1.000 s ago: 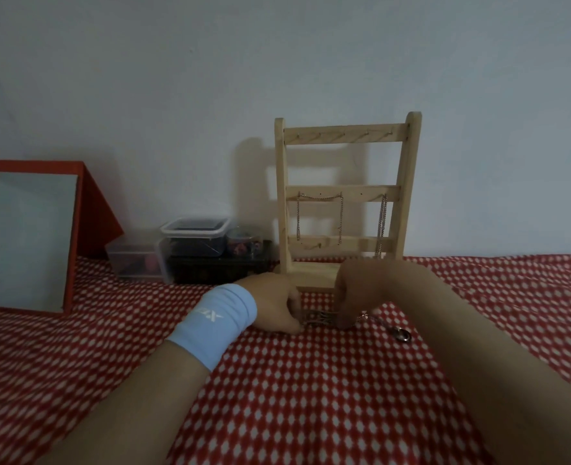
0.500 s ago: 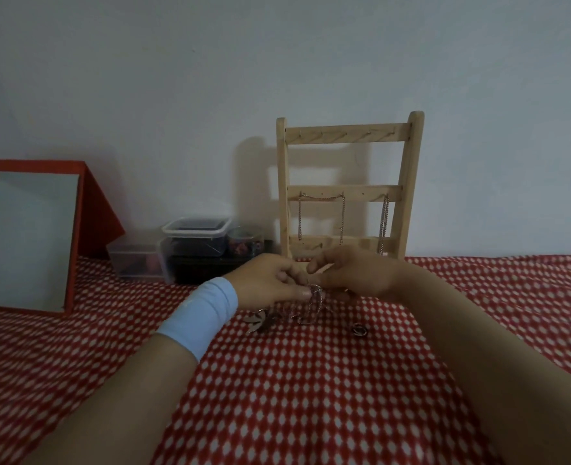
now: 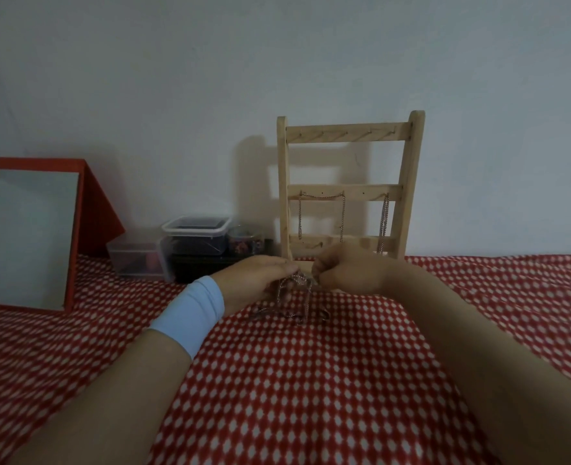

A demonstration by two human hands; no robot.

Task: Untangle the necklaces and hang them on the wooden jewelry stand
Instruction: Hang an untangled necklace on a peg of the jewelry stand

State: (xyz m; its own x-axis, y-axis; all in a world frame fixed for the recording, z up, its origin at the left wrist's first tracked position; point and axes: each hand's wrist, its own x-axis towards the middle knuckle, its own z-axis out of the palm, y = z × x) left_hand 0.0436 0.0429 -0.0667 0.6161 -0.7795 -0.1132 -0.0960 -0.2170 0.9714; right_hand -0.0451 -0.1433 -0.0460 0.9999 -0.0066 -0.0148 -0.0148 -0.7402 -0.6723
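Tangled thin silvery chain necklaces (image 3: 298, 297) hang pinched between left hand (image 3: 257, 280) and right hand (image 3: 347, 271), lower loops trailing on red-and-white checked cloth (image 3: 311, 380) before pale wooden ladder-shaped jewelry stand (image 3: 344, 133); likely light, limp, snag-prone, so grip beside the knot.

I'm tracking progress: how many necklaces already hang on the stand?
2, both on the middle bar: a looped chain at left, a straight chain at right. Others may be hidden lower down.
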